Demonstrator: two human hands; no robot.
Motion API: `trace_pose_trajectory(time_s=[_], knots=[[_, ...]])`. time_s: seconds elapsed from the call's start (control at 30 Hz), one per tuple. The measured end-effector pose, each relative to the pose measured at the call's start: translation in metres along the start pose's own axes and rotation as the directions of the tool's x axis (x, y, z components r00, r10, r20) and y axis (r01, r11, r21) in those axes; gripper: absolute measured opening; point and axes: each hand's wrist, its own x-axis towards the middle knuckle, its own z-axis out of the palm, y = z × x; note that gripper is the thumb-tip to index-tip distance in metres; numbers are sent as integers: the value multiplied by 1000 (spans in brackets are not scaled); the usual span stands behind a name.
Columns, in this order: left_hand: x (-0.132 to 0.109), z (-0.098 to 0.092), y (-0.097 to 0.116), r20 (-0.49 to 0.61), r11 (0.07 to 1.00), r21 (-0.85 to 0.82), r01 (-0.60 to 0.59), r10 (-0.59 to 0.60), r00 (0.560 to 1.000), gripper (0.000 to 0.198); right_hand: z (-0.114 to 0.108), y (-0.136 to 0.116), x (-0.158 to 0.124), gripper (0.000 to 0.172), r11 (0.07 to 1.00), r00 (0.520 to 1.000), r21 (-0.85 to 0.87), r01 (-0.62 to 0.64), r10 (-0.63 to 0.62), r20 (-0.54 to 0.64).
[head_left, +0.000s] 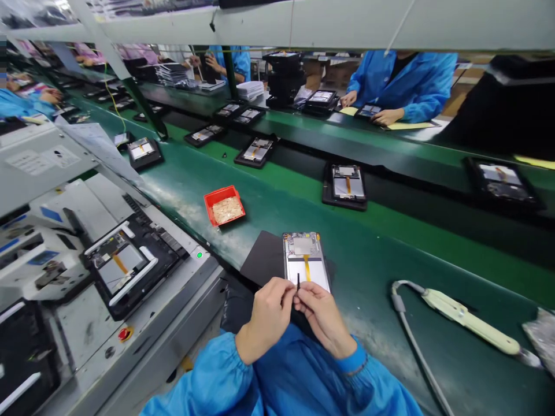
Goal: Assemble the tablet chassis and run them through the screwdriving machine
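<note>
My left hand (pixel 271 306) and my right hand (pixel 321 312) meet at the fingertips, pinching a small black strip (pixel 298 281) that stands upright between them. Just behind my fingers lies an opened tablet (pixel 304 247), its metal inside and an orange ribbon cable facing up. It rests partly on a flat black pad (pixel 264 260) at the bench edge. My hands cover the tablet's near end. What the black strip is, I cannot make out.
A red bin (pixel 224 205) of small pale pieces stands ahead-left. At right lies a cream electric screwdriver (pixel 470 320) with its cable. More opened tablets (pixel 347 184) sit in black trays along the line. A machine (pixel 173 289) stands left. A co-worker (pixel 399 86) sits opposite.
</note>
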Motion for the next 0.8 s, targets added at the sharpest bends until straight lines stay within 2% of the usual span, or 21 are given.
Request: trace_pose_trajectory(time_s=[0.23,0.5,0.63,0.8], knots=[[-2,-8,1,34,998,69,-6,4,999,19,3,3,1,35,999,999,-34,-31,32,31],[1,-15,1,177,984,178,-25,-7,984,22,2,4,0,33,991,996,-135,19,-7,94],[5,-21,0,241,992,123,6,-35,970,22,0,2,0,31,990,985,-144,10,15,172],[14,-32,3,321,995,18,99,-99,942,22,-1,-2,0,32,990,972,-141,-32,63,227]])
